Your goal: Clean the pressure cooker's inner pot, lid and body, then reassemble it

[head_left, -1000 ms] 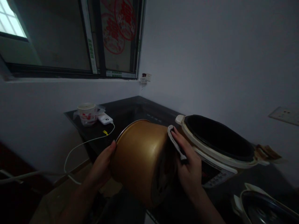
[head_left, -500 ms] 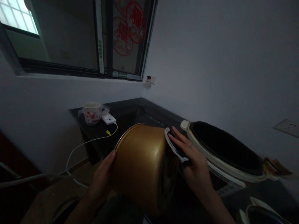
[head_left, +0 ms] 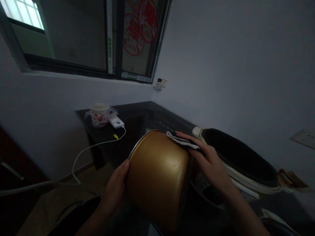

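A gold-coloured metal pot (head_left: 157, 173), like the inner pot of a cooker, is tilted on its side in front of me. My left hand (head_left: 116, 186) grips its rim on the left, thumb on the outside; the other fingers are hidden. A folded white and dark cloth (head_left: 182, 141) lies against the upper outer wall of the pot. My right hand (head_left: 204, 154) presses this cloth on the pot with its fingers over it. To the right stands a large cooker body (head_left: 238, 157) with a pale rim and a dark, open inside.
On the dark table (head_left: 137, 114) a paper tub (head_left: 99, 114) in clear plastic stands beside a white power bank (head_left: 116, 122). Its white cable (head_left: 88, 149) hangs off the left edge. Wall sockets (head_left: 158, 85) sit at the corner. A pale-edged object (head_left: 275, 219) is at the lower right.
The cloth under my right hand has moved from the pot's bottom edge up and left along its side wall. The pot has turned, so its base no longer shows.
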`<state>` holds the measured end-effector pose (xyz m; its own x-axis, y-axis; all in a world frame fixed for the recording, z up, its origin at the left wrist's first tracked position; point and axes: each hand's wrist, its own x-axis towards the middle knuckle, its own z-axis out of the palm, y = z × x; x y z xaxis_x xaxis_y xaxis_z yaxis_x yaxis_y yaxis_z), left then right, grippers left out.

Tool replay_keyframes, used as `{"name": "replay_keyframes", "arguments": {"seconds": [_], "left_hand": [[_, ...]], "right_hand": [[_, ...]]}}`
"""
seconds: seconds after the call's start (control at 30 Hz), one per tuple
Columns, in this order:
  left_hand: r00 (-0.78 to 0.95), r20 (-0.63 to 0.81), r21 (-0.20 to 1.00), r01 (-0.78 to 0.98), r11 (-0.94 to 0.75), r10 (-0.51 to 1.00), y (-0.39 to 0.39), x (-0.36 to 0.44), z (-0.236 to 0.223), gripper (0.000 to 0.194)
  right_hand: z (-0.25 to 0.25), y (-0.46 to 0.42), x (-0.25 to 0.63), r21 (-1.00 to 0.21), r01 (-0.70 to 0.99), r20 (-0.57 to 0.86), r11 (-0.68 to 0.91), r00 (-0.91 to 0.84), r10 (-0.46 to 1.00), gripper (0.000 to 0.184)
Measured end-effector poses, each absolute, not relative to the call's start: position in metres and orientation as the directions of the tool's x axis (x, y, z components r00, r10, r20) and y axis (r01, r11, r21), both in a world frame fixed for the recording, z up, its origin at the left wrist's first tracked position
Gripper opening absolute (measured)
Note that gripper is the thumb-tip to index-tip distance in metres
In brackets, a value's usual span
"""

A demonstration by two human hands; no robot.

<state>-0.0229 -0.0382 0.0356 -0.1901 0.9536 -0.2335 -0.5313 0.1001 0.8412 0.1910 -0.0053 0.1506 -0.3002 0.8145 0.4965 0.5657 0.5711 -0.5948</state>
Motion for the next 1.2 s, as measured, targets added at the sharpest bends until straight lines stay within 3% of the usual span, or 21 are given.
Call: {"name": "replay_keyframes", "arguments": {"seconds": [0.1,0.27,0.43,0.57,0.7,0.9,1.2], "left_hand": [[-0.162,-0.203,0.852,-0.515,0.093,0.966,-0.04,-0.02,0.034,0.05],[-0.113,-0.134,0.868,-0.492,0.062,0.985,-0.039,-0.016,0.04,0.049],[-0.148,-0.151,0.855,-0.516,0.054,0.977,-0.038,-0.007,0.051,0.052],[-0.189,-0.212,0.853,-0.515,0.087,0.959,-0.039,-0.007,0.046,0.05],[-0.18,-0.252,0.825,-0.553,0.114,0.951,-0.038,-0.011,0.036,0.053],[-0.122,-0.219,0.768,-0.633,0.094,0.968,-0.037,-0.01,0.036,0.055],[-0.13,-0.237,0.773,-0.625,0.106,0.963,-0.041,-0.012,0.03,0.053]], "right_hand": [[0.156,-0.015,0.188,-0.494,0.588,0.5,0.641,-0.411,0.762,0.038],[0.164,-0.032,0.174,-0.169,0.666,0.414,0.726,-0.621,0.666,0.05],[0.151,-0.054,0.148,0.129,0.649,0.309,0.75,-0.745,0.591,0.052],[0.144,-0.06,0.139,0.276,0.627,0.312,0.729,-0.775,0.549,0.049],[0.159,-0.05,0.141,0.264,0.499,0.175,0.825,-0.866,0.468,0.055],[0.187,-0.038,0.153,0.08,0.444,0.006,0.892,-0.895,0.445,0.064],[0.188,-0.035,0.155,0.077,0.333,-0.026,0.94,-0.942,0.335,0.049]]}}
